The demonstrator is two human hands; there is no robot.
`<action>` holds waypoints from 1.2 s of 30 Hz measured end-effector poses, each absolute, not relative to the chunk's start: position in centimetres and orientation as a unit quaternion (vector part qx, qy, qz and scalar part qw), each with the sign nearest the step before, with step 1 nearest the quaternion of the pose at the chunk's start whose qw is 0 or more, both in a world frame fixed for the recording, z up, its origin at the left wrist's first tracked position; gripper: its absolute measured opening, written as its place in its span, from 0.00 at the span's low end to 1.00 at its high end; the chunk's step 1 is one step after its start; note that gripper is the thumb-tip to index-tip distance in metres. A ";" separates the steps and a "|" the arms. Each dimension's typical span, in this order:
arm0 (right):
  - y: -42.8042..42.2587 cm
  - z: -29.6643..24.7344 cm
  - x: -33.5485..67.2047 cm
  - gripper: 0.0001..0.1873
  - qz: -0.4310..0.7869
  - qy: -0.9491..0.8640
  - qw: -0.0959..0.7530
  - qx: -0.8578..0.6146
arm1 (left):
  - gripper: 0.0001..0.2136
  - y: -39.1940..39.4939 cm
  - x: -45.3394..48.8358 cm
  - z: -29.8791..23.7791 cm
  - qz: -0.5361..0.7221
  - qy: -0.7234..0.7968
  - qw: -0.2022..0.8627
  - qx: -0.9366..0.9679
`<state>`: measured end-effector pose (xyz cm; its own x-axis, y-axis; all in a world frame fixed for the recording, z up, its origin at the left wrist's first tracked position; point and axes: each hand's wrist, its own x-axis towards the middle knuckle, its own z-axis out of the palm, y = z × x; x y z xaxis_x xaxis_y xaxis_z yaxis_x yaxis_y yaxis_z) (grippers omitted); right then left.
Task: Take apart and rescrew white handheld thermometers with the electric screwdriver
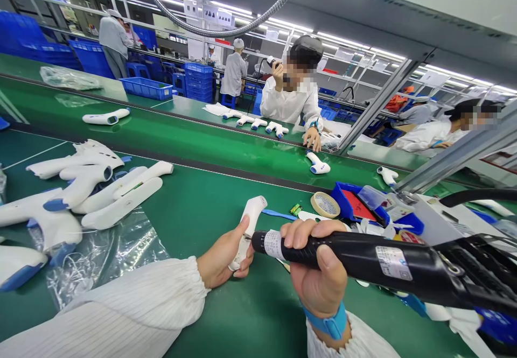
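Nearest: blk electric screwdriver (363,255), tip at housing
R hand (313,272): wrapped tight round driver
L hand (222,258): gripping white thermometer housing (251,226)

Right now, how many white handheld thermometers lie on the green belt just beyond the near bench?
3 thermometers: one far left, one mid-belt, one further right; more may be hidden.

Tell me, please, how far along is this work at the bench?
Done: several white thermometers on the plastic sheet look assembled. In hand: the left hand holds a white thermometer, the right hand a black electric screwdriver at it. Left: cannot be seen.
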<state>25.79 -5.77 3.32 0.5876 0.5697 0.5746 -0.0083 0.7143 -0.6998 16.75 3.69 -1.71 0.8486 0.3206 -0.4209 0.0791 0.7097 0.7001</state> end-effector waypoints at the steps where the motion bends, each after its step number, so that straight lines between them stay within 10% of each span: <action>1: -5.8 3.3 25.8 0.06 0.176 -0.417 0.827 -0.333 | 0.26 3.7 16.7 -1.7 0.068 0.267 0.885 0.374; 15: -6.4 4.2 26.2 0.08 0.153 -0.404 0.823 -0.369 | 0.24 4.1 16.9 -1.5 0.078 0.275 0.889 0.358; 22: -6.7 8.0 35.2 0.09 -0.145 -0.285 0.842 -0.435 | 0.14 4.3 16.6 -1.0 0.089 0.280 0.872 0.391; 36: -5.7 1.2 44.4 0.17 -0.203 -0.152 0.799 -0.545 | 0.12 4.0 16.5 -0.9 0.064 0.281 0.860 0.421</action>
